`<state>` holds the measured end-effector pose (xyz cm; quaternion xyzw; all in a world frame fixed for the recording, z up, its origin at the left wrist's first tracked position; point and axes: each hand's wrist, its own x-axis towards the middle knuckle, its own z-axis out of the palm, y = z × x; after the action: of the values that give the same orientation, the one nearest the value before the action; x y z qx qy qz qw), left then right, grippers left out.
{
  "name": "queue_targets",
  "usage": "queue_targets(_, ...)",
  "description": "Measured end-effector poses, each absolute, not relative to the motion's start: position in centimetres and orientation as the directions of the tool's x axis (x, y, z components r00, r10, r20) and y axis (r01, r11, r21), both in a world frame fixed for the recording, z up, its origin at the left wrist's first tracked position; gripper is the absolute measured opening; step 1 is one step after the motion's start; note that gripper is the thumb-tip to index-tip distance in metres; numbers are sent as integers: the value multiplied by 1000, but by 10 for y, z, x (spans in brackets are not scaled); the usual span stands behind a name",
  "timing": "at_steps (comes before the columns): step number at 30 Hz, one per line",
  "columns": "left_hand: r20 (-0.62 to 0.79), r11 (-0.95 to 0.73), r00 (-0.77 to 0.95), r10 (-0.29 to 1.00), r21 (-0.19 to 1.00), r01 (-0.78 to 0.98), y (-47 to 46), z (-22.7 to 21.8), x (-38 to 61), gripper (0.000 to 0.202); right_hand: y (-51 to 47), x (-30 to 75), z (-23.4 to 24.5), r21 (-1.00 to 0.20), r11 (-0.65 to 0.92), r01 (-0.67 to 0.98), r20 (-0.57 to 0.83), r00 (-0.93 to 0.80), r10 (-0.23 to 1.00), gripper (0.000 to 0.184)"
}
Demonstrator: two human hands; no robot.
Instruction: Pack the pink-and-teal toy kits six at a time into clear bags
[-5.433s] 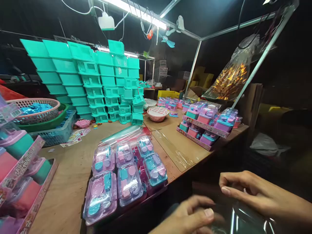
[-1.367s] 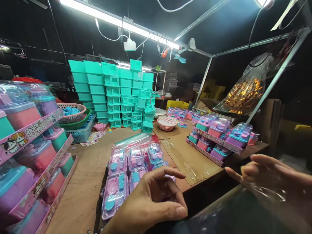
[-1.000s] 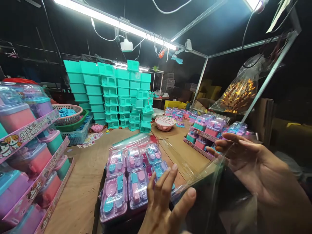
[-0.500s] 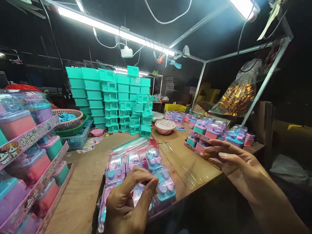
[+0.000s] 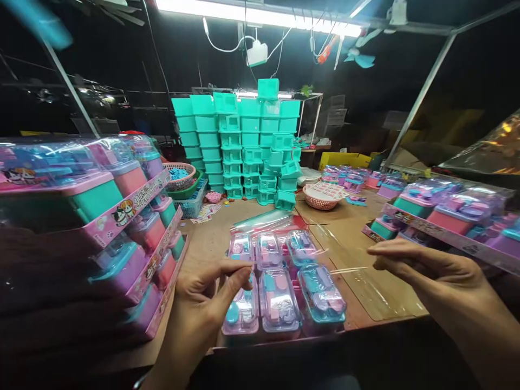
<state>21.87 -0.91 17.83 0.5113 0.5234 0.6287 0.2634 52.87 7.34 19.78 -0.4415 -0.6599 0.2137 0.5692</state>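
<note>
My left hand [image 5: 207, 300] pinches one edge of a thin clear plastic bag [image 5: 325, 260] and my right hand [image 5: 422, 268] pinches its other edge. The bag is stretched between them just above a display tray of pink, purple and teal toy boxes [image 5: 280, 287] under clear lids. That tray sits at the near edge of the wooden table [image 5: 207, 238]. The bag's film is almost invisible except for glints.
A stepped display of toy boxes [image 5: 122, 216] stands close on the left and another [image 5: 442, 208] on the right. Stacked teal crates [image 5: 244, 141] fill the back of the table, with baskets [image 5: 181, 176] and a small pink basket [image 5: 323, 196]. Flat clear bags [image 5: 365, 281] lie beside the tray.
The view has swung left and closer to the table. Both hands have come forward over the toy tray, and now pull the clear bag taut between them.
</note>
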Motion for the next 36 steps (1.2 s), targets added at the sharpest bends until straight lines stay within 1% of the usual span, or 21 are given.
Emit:
queue_targets(1,365,-311,-351,862,929,202,-4,179,214,9,82,525,195,-802,528,281,549,-5,836,28)
queue_targets(2,371,-317,-352,860,927,201,1,179,209,9,90,521,191,-828,516,218,520,-45,853,27)
queue_targets(4,385,-335,-352,853,921,197,14,178,199,10,105,511,186,-888,444,123,435,-93,896,41)
queue_targets(6,383,-337,-368,847,923,185,27,176,190,11,119,502,182,-925,367,101,354,-126,927,55)
queue_targets(7,376,-333,-373,848,926,176,34,175,186,11,126,498,180,-932,346,109,330,-144,933,57)
queue_targets(10,371,-334,-389,843,928,163,57,170,176,16,150,488,175,-935,322,148,292,-189,937,43)
queue_targets(12,376,-339,-407,833,927,162,73,166,172,20,167,483,170,-941,311,137,278,-213,937,39)
queue_targets(14,365,-337,-431,825,930,143,91,162,169,19,185,478,164,-953,281,116,253,-211,944,42)
queue_targets(16,323,-315,-447,834,944,95,108,157,165,16,200,473,160,-967,232,101,212,-176,961,49)
queue_targets(18,267,-275,-446,854,960,47,123,151,163,15,213,467,156,-975,189,120,173,-135,976,57)
queue_targets(20,222,-235,-443,869,972,24,137,145,160,18,224,462,153,-971,183,154,164,-127,978,61)
queue_targets(23,165,-176,-447,879,984,17,154,135,156,23,238,458,147,-963,173,205,141,-159,977,61)
queue_targets(25,140,-144,-446,884,989,27,162,129,153,21,247,457,142,-964,140,224,99,-186,978,62)
queue_targets(27,138,-126,-444,885,990,58,169,125,150,16,256,457,136,-970,110,217,67,-200,978,63)
queue_targets(29,142,-111,-445,884,989,95,174,120,148,17,266,457,131,-973,80,216,30,-224,974,62)
queue_targets(32,119,-64,-442,889,988,137,182,114,144,17,282,459,122,-968,11,250,-58,-267,962,62)
queue_targets(36,47,34,-446,894,984,172,191,103,139,18,295,460,107,-959,-94,266,-176,-304,936,58)
